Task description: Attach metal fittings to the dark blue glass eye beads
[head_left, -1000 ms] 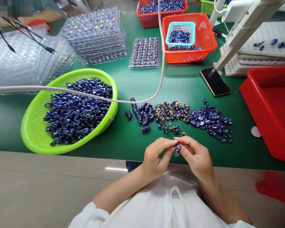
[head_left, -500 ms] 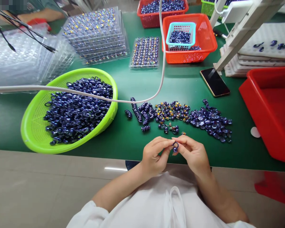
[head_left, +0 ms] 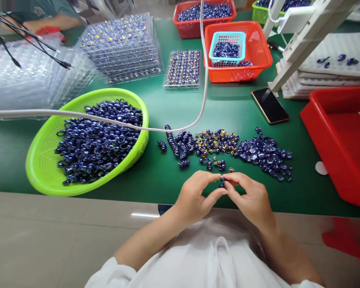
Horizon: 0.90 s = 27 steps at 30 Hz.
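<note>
Close to the table's front edge, a small shiny dark blue ring is pinched between my two hands. My left hand touches it with its fingertips, thumb stretched toward the right hand. From the other side, my right hand grips it with thumb and forefinger. Fingertips partly cover the ring. Just beyond lie loose pieces with gold-coloured parts. To their left are rows of stacked dark blue rings, and to their right a heap of flat glossy dark blue pieces.
A green basket full of dark blue rings stands left, crossed by a white cable. Filled clear trays, an orange basket and a phone sit farther back. A red bin stands right. Another person's arm shows top left.
The ring has turned between my fingers, so its loop no longer faces me. My left thumb has straightened and my hands have shifted slightly. The view has tilted a little.
</note>
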Tool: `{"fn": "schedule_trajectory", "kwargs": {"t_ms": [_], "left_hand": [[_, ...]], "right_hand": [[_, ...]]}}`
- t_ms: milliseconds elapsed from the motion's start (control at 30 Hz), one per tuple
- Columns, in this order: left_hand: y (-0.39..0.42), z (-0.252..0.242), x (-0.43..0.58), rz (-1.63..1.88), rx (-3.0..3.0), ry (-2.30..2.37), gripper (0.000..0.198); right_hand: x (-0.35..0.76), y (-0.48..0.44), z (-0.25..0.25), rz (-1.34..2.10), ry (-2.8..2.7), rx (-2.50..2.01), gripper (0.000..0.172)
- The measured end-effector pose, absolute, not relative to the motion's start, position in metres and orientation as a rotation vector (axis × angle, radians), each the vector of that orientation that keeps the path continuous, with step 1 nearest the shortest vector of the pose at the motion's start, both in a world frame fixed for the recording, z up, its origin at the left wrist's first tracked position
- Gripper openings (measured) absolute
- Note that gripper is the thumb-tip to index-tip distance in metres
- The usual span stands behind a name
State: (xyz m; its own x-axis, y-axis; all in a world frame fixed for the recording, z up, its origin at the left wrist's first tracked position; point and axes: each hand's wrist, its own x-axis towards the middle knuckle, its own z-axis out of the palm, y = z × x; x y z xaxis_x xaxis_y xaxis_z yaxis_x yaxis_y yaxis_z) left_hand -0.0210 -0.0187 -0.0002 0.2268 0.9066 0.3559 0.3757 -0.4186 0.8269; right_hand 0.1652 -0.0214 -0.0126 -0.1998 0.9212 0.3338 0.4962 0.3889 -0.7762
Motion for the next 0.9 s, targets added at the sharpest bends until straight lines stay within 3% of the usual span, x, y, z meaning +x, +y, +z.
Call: {"fn": "schedule_trajectory", "kwargs": {"t_ms": [100, 200, 433, 667, 800, 900], "left_hand": [[-0.020, 0.000, -0.016, 1.092, 1.742, 1.217, 0.012], [-0.018, 0.001, -0.015, 0.974, 1.313, 1.189, 0.011], [-0.010, -0.005, -0.020, 0.711, 0.574, 0.850, 0.026], [-0.013, -0.006, -0.023, 0.724, 0.658, 0.874, 0.030], [-0.013, 0.001, -0.028, 0.771, 0.907, 0.877, 0.060], [-0.012, 0.006, -0.029, 0.688, 1.167, 0.867, 0.057]], "right_hand": [[0.164, -0.020, -0.014, 0.395, -1.965, -1.134, 0.025], [0.162, -0.020, -0.015, 0.251, -1.997, -1.107, 0.029], [0.160, -0.021, -0.009, 0.535, -1.957, -1.046, 0.028], [0.167, -0.018, -0.012, 0.532, -2.082, -0.963, 0.025], [0.169, -0.019, -0.014, 0.489, -2.148, -0.910, 0.020], [0.167, -0.021, -0.016, 0.423, -2.181, -0.875, 0.013]]}}
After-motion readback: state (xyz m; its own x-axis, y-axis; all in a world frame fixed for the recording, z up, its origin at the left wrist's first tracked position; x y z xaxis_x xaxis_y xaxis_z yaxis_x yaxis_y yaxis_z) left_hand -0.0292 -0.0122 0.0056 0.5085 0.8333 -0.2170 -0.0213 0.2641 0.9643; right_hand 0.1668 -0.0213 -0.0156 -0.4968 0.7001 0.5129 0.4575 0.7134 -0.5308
